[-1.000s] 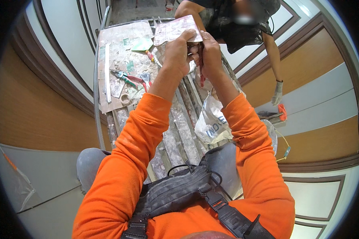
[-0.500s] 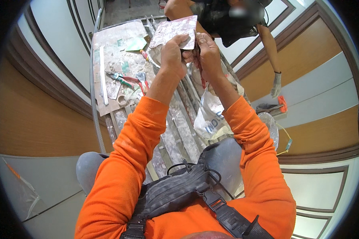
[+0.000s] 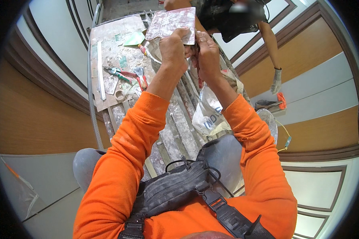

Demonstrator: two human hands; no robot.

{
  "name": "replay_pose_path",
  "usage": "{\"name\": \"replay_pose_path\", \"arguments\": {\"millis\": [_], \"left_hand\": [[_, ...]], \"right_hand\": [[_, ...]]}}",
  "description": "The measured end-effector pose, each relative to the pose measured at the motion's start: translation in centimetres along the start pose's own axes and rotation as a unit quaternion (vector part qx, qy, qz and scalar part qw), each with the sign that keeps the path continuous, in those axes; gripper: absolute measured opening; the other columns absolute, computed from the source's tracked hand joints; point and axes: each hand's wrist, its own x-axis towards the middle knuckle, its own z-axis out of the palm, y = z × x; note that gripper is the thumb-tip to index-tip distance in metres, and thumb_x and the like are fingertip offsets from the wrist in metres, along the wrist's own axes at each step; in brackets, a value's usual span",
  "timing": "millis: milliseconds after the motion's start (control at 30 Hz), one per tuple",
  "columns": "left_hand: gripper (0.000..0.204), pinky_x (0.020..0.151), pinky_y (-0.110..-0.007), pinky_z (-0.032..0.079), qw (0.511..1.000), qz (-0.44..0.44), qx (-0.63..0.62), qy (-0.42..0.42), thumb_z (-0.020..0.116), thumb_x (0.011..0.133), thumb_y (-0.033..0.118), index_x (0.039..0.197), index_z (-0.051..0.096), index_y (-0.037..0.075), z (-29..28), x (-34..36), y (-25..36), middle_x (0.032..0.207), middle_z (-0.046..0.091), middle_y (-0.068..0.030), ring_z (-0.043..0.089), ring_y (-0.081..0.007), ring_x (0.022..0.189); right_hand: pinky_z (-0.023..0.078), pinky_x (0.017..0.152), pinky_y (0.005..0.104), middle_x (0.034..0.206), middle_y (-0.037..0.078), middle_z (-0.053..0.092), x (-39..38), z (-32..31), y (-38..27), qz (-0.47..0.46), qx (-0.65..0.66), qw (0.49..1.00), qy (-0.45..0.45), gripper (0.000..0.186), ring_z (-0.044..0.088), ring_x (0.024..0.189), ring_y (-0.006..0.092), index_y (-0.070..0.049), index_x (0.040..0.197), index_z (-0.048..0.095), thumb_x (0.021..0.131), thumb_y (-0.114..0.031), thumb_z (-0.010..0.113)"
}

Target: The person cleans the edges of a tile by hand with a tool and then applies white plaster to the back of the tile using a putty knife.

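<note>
1. L hand (image 3: 174, 51) grips the smeared, squarish plate (image 3: 172, 22) at its near edge; thumb lies on the top face, other fingers curl in below, partly hidden.
2. R hand (image 3: 208, 52) is closed round a slim reddish tool (image 3: 200, 82), mostly covered by the hand; its thumb sits at the plate's near R corner; can't tell if the tool's working end touches the plate.
3. Plate is held out in front, above the slatted platform (image 3: 184, 127); pinkish-white residue on its face; a pale-rimmed container (image 3: 148, 53) shows below, just beside L wrist.
4. Step in hand, prob.: two-handed work at plate's edge, L as support, R w/ tool; next move calls for a firm L grip, steady plate angle & R fingers kept off the edge.
5. Nearby: L of the arms, a dusty board (image 3: 97, 99) w/ pliers (image 3: 115, 71), a tape roll (image 3: 120, 95) & a white strip (image 3: 101, 71); white bag (image 3: 207, 113) near R forearm; co-worker's gloved hand (image 3: 276, 81) hangs well apart, R side.
</note>
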Motion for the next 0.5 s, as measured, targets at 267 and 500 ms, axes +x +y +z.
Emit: {"name": "replay_pose_path", "arguments": {"millis": [267,500], "left_hand": [[0.01,0.04,-0.025,0.028,0.999,-0.018,0.029,0.022,0.067,0.087,0.015,0.083,0.063,0.008,0.3,-0.3,-0.1,0.069,0.057,-0.0004,0.043,-0.0093,0.046],[0.011,0.042,-0.025,0.038,0.999,0.001,0.015,0.043,0.067,0.087,0.016,0.084,0.063,0.007,-0.1,0.2,-0.3,0.071,0.06,-0.0027,0.05,-0.0112,0.049]], "right_hand": [[0.032,0.038,0.0191,0.067,-0.006,0.052,0.7,0.0,-0.4,-0.008,0.024,1.0,-0.005,0.024,0.041,0.046,0.0003,-0.01,0.092,0.06,0.108,-0.024,0.046],[0.035,0.039,0.0178,0.067,0.002,0.064,-0.1,0.3,-0.7,0.016,-0.024,0.999,-0.019,0.029,0.048,0.044,0.0031,-0.008,0.098,0.059,0.109,-0.026,0.04]]}}
